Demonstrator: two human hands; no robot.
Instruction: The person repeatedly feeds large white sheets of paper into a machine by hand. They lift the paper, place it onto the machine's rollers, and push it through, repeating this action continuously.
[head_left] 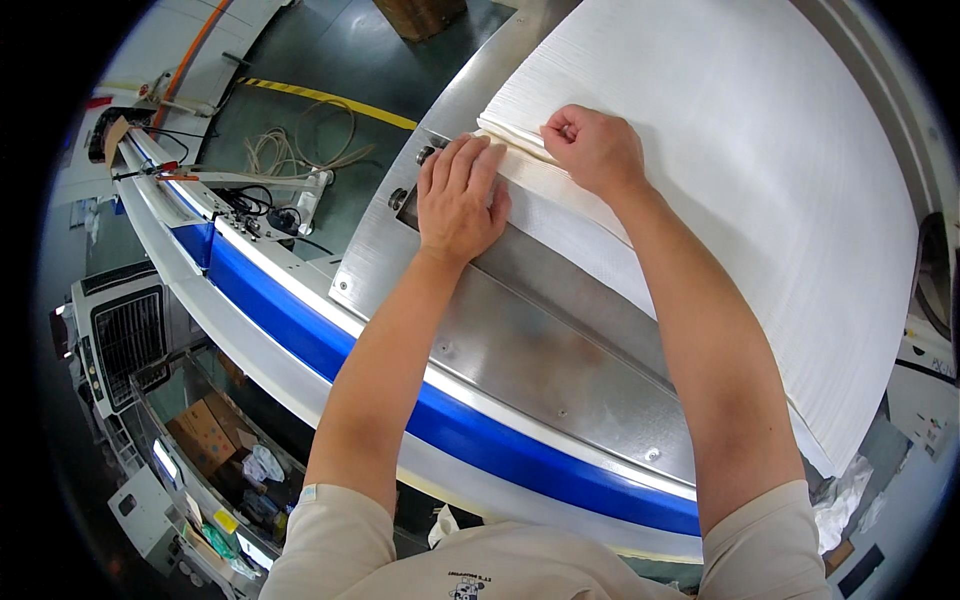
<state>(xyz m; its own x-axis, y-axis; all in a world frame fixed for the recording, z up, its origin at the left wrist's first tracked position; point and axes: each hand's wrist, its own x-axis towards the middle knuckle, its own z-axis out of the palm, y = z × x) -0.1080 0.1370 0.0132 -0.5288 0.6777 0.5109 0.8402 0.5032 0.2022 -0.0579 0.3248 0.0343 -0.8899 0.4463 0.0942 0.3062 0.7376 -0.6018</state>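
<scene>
A tall stack of thin white sheets (pixel 740 180), paper or cloth, lies on a metal table. Along its left edge, near the far corner, the upper layers are lifted, and a cream-tinted strip (pixel 545 180) shows in the gap below them. My right hand (pixel 598 155) is closed in a pinch at this lifted edge, its fingertips on the white layers; how many it grips is hidden. Beside the corner, my left hand (pixel 460 195) lies palm down, fingers stretched and thumb apart, its fingertips reaching the strip's end.
The steel tabletop (pixel 540 350) has two dark knobs (pixel 398 198) at its left edge. A blue and white rail (pixel 290 310) runs along the near side. Coiled hose (pixel 290 150) lies on the green floor. A cart with a cardboard box (pixel 210 435) stands at lower left.
</scene>
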